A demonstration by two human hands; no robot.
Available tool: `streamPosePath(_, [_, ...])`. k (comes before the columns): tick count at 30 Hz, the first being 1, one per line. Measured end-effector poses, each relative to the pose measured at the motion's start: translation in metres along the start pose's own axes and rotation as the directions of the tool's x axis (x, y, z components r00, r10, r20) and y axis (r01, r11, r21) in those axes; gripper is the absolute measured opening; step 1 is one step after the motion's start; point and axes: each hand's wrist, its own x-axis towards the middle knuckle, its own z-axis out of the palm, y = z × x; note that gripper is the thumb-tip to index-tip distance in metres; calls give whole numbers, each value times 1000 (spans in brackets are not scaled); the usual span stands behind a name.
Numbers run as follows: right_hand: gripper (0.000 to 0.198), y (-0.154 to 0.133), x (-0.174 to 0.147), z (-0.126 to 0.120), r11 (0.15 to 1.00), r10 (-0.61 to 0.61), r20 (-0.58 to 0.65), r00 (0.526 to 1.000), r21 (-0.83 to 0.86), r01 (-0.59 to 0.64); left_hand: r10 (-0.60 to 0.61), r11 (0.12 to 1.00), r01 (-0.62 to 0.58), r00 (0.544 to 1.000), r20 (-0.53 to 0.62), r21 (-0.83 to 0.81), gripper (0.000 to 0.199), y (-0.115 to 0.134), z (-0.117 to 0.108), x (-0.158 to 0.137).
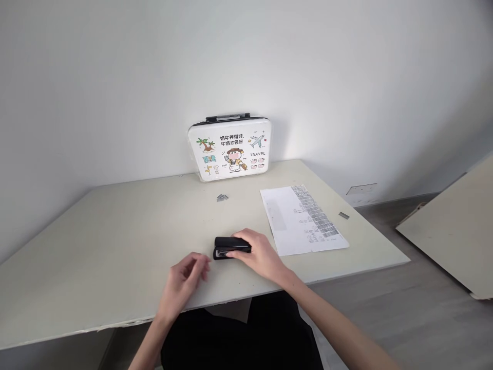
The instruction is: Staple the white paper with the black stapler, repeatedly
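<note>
A black stapler (221, 246) lies on its long side near the front of the table, or is held just above it; I cannot tell which. My right hand (262, 252) is closed around its right part, thumb on the near side and fingers over the top. Just left of the stapler's end is my left hand (185, 280), apart from it. Its fingers are curled in towards the thumb, and whatever they may hold is hidden. To the right of my right hand lies a printed sheet of paper (283, 218).
A small pile of staple strips (222, 197) sits mid-table. Another staple strip (344, 216) lies right of the paper. At the back, a white cartoon-printed case (231, 164) leans against the wall (134, 92). The table's front edge (215, 304) is close to my body.
</note>
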Motion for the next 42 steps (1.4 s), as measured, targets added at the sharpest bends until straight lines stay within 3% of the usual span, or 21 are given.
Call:
streamPosePath(3, [21,-1,4,16,1000,2,69,998,-25,-1,-91,994,81,984,-154,-70,42,-7,-3,2])
streamPosePath(6, [22,0,5,25,999,11,73,997,-39,-8,-122,991,107,974,-193,-85,43,-11,-1,1])
streamPosePath(10, [24,0,-3,25,1000,22,23,999,18,-23,-140,985,111,961,-240,-131,40,-15,0,-1])
streamPosePath(14, [38,1,-15,21,977,133,-61,989,174,-121,-168,972,102,931,-323,-211,37,-20,-1,-2])
streamPosePath(18, [37,10,-20,26,967,208,-128,970,176,-184,-179,983,141,876,-447,-118,36,-21,1,-3])
streamPosePath(23, [35,16,-21,30,979,169,-137,976,136,-150,-105,992,45,816,-569,-118,33,-13,5,-4])
streamPosePath(27, [35,11,-22,26,984,134,-121,984,129,-119,-114,985,7,782,-612,-174,36,-14,6,-5])
streamPosePath(32, [21,7,-25,26,1000,5,-35,999,2,-5,-170,943,-27,819,-548,-332,39,-24,6,-2])
streamPosePath(34, [22,6,-26,28,996,-85,-80,993,-41,82,-207,893,-51,836,-508,-448,36,-22,7,-1])
streamPosePath(36, [24,3,-28,29,971,-235,-149,960,-88,224,-310,779,-43,841,-444,-625,30,-15,8,1])
streamPosePath(39, [37,-8,-29,28,854,-515,-214,830,-217,474,-516,458,95,838,-177,-884,30,1,9,3])
streamPosePath(42, [34,-21,-29,23,703,-688,-129,714,-362,612,-559,180,271,819,128,-946,37,12,10,7])
